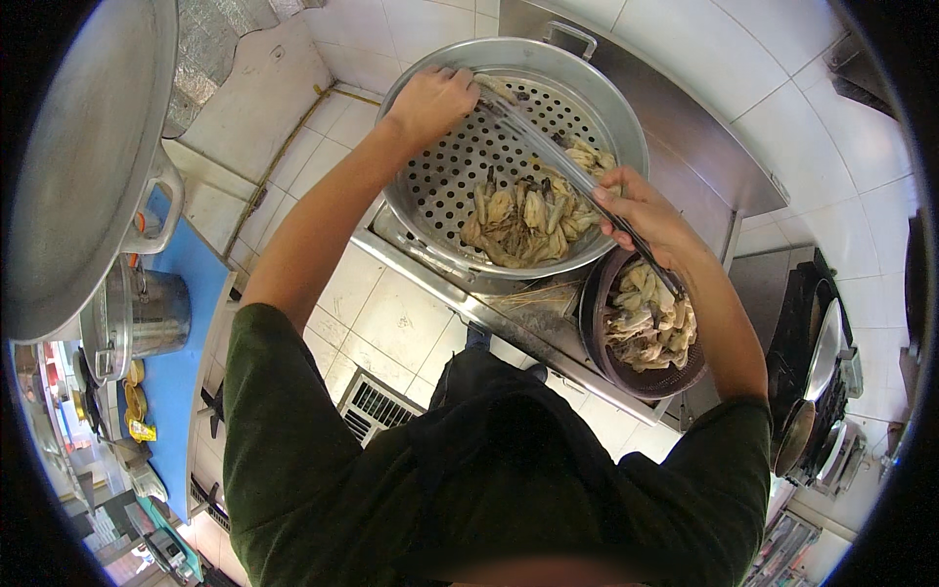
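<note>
R hand (646, 220) is gripping long tongs (562, 161) just R of frame centre, thumb on top & fingers wrapping round, the dark end pointing down twd lower R. The tongs are slanting across a big round metal pan (440, 181) w/ a perforated base, which is sitting upper centre. L hand (437, 106) is resting at the pan's upper-L part, by the tongs' far end, fingers curling in; a pale piece (497, 88) is lying right beside it, but can't tell whether the fingers are pinching it or the tong tips. Limp yellowish-brown pieces (523, 220), some w/ dark ends, are heaping up in the pan's lower-R half, partly under the tongs. Just below R, a brown basket (677, 377) is holding more of the same sort of pieces (646, 318), near the R forearm. Pan & basket are both standing on a metal tabletop (533, 311), w/ a few thin straw-coloured strands (533, 293) lying btw them. Far L, a metal pot (161, 313) is standing on a blue tabletop (176, 391), and a large grey metal vessel w/ a handle (83, 166) is filling the upper-L edge. A floor grate (377, 406) is showing lower centre-L; dark cookware (802, 338) is crowding the R edge.
</note>
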Tool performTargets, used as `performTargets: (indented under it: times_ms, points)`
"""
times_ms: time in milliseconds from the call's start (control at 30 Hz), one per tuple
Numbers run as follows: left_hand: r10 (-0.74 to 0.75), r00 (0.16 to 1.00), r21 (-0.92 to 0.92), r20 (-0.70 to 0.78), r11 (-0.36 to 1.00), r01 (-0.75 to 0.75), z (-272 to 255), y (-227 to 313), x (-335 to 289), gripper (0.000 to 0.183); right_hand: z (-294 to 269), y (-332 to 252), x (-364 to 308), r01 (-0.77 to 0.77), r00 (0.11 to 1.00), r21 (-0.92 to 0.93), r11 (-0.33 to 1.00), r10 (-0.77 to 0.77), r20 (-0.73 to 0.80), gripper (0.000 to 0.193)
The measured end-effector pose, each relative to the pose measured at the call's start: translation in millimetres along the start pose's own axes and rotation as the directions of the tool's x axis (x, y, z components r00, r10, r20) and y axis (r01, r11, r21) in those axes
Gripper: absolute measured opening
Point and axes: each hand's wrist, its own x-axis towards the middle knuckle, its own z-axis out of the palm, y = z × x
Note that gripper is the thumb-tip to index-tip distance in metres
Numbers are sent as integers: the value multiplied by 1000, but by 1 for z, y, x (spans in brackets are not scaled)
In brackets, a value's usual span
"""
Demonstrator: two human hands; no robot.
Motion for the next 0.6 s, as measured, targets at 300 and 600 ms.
performTargets:
  times_ms: [300,600]
  points:
    - [-71,987,-30,147,997,76,-9,-20,46,24,-59,25,-55,180,857,-839,513,-501,-123,30]
    - [-43,993,-71,107,996,50,-11,-19,50,20,-59,18,44,125,699,-946,298,-703,-129,32]
